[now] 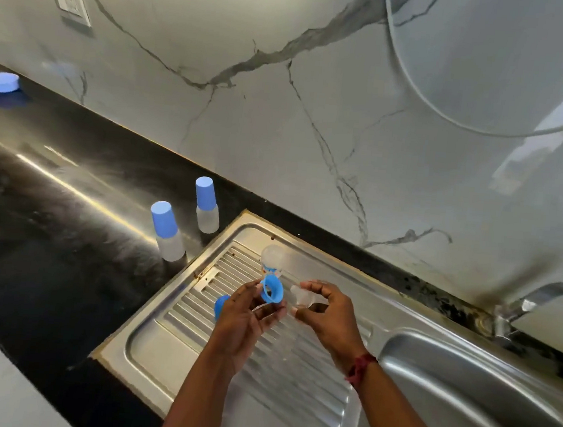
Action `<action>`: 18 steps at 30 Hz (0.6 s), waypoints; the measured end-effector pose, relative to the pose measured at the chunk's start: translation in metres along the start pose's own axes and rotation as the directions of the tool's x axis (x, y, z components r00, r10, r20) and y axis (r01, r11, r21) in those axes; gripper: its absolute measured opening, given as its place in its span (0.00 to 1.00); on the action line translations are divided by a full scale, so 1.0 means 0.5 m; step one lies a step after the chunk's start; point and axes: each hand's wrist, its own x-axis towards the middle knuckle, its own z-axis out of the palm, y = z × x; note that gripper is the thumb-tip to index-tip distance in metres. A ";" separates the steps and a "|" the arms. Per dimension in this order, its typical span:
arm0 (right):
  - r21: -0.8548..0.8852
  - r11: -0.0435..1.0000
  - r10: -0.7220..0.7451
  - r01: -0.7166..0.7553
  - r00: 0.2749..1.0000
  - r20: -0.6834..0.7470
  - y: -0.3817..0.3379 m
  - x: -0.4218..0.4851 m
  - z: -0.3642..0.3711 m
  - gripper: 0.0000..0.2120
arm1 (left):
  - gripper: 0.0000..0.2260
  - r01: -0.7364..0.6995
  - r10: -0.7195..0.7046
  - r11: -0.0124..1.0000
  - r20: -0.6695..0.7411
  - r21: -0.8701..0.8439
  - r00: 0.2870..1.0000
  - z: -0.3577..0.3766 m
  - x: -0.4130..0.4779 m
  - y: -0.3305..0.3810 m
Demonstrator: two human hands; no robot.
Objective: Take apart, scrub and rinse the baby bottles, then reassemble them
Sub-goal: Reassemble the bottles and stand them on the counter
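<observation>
baby bottles (167, 233): two stand upright and whole on the black countertop (48, 225), just left of the drainboard. the second bottle (207, 206) sits behind the first, nearer the wall. both have frosted, cloudy cylindrical bodies and tall, matte blue caps that taper slightly.

a third one is in pieces over the drainboard (291, 386), which is ribbed stainless steel with rust-brown specks along its upper-left ridges.

left hand (246, 316): fingers curled, thumb and fingertips pinching a blue plastic screw ring (271, 288). the ring is round, open through the middle and tilted on edge.

right hand (325, 314): thumb and fingers pinching a small clear piece (301, 296). it is soft-edged and translucent, too blurred to give its shape. red thread (360, 367) is tied round that wrist.

the two hands are close together, and ring and clear piece are just apart.

bottle body (273, 257): clear and rounded with a bit of coloured print. it is on the drainboard just beyond the ring; upright or lying, cannot tell.

blue cap (221, 305): partly hidden behind the left hand, on the ribs.

sink basin (463, 385): smooth brushed steel, curved wall, to the right of the drainboard. chrome tap (536, 303) behind it, with dark staining at its base.

wall (213, 120): glossy white marble-look slab with grey veins. white switch plate (68, 0) upper left. pale hose (422, 89) looping upper right.

blue bowl (0, 82): shallow, far left on the counter, well apart from the rest.
</observation>
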 end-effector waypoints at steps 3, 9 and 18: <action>-0.048 0.998 -0.038 0.039 0.999 0.028 0.002 -0.022 -0.028 0.21 | 0.14 0.036 -0.037 0.997 -0.013 -0.075 0.999 0.014 -0.021 -0.023; -0.134 0.988 -0.069 0.074 0.997 0.044 0.001 -0.058 -0.064 0.16 | 0.15 0.041 -0.041 0.999 0.001 -0.031 0.999 0.029 -0.042 -0.057; -0.116 0.988 -0.100 0.099 0.995 -0.006 0.003 -0.068 -0.093 0.06 | 0.08 0.039 -0.041 0.996 0.023 0.078 0.999 0.048 -0.054 -0.086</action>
